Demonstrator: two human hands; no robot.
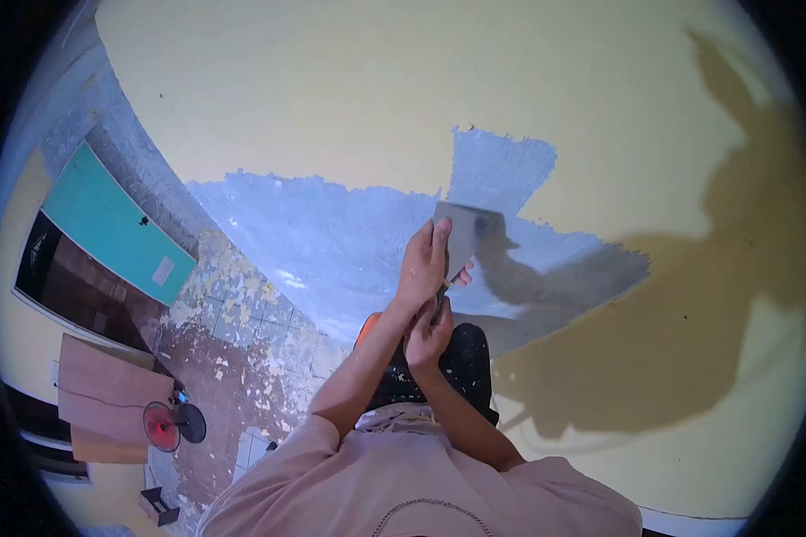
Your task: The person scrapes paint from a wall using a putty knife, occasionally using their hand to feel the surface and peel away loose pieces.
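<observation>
In front of the wall (367,215), my left hand (419,273) grips a flat grey rectangular plate (464,234), thumb on its near face and fingertips showing past its right edge. Just below, my right hand (430,342) is closed around a dark handle (439,311), mostly hidden by the fingers and the left wrist. My forearms are close together, the left hand farther out. Behind the plate, yellow paint has come off the wall in a broad ragged patch, baring a grey-blue surface (322,224).
Paint flakes lie scattered over the floor (233,358) at left. A fan with a red centre (161,427), a brown board (107,394), a turquoise panel (116,224) and a small dark stool (158,507) stand there. My shadow (654,358) falls on the wall at right.
</observation>
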